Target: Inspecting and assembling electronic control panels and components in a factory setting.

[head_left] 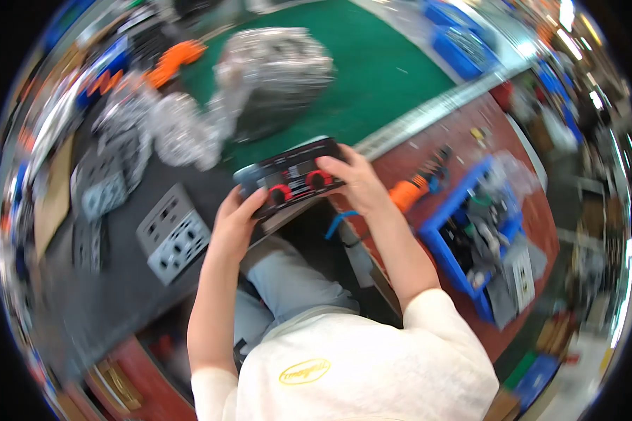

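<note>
A black rectangular panel-like device with two red rings on its face is held level between my hands. My left hand grips its left end, thumb over the front face. At the other end my right hand holds it the same way, its thumb near one red ring. Blur hides the finer details, and the fingers behind the device do not show. Left of my left hand, a grey metal plate with cut-out holes lies on the dark tabletop.
A bulky plastic-wrapped bundle sits on the green mat, with crumpled clear wrap beside it. On the reddish board at right lie an orange power tool and a blue bin of mixed parts. More metal plates stand left.
</note>
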### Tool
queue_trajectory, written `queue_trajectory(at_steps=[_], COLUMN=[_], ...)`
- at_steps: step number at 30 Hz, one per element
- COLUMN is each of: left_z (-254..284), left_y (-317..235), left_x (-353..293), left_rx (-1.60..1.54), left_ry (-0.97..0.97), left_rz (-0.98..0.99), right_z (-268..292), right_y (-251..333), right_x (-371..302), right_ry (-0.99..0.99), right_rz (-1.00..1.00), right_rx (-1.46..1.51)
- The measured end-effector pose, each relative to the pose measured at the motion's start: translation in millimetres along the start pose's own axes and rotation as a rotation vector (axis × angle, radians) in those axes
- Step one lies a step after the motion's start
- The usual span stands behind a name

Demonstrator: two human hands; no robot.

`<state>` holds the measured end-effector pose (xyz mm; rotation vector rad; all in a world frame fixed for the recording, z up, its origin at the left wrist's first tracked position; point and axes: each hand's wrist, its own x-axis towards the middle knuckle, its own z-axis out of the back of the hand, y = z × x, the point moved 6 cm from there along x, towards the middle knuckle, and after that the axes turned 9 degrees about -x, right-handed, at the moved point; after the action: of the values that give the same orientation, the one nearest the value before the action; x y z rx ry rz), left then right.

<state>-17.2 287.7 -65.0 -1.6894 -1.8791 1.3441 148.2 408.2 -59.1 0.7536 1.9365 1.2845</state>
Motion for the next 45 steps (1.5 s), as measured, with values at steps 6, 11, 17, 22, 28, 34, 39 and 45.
queue_trajectory(at_steps=[6, 11, 17, 22, 28, 34, 39, 45], left_z=[-55.1, -125.0, -194.3, -254.6, -289.0, -261.5, -194.0, -107.6], left_y=[25.4, 59.5, 105.3, 140.8, 157.0, 160.4, 142.1, 118.7], left_x=[-23.0, -29.4, -40.9, -49.3, -63.3, -77.8, -83.1, -98.1], left_rx=[0.080, 0.169, 0.148, 0.197, 0.230, 0.191, 0.096, 0.064], left_ry=[0.128, 0.354, 0.529, 0.660, 0.747, 0.673, 0.508, 0.299], left_rz=[0.081, 0.219, 0.422, 0.507, 0.554, 0.581, 0.526, 0.275], right_z=[45.7, 99.1, 151.7, 189.9, 205.6, 201.9, 153.8, 100.1], right_y=[13.4, 27.9, 40.6, 44.1, 47.5, 29.9, 7.7, -11.6], right_x=[-78.0, -154.2, -227.9, -281.1, -318.7, -326.5, -283.9, -232.7], right_ry=[-0.185, -0.434, -0.641, -0.810, -0.860, -0.778, -0.584, -0.318], right_rz=[0.155, 0.182, 0.153, 0.233, 0.240, 0.163, 0.053, 0.084], right_rx=[0.061, 0.062, 0.044, 0.089, 0.129, 0.015, 0.090, -0.028])
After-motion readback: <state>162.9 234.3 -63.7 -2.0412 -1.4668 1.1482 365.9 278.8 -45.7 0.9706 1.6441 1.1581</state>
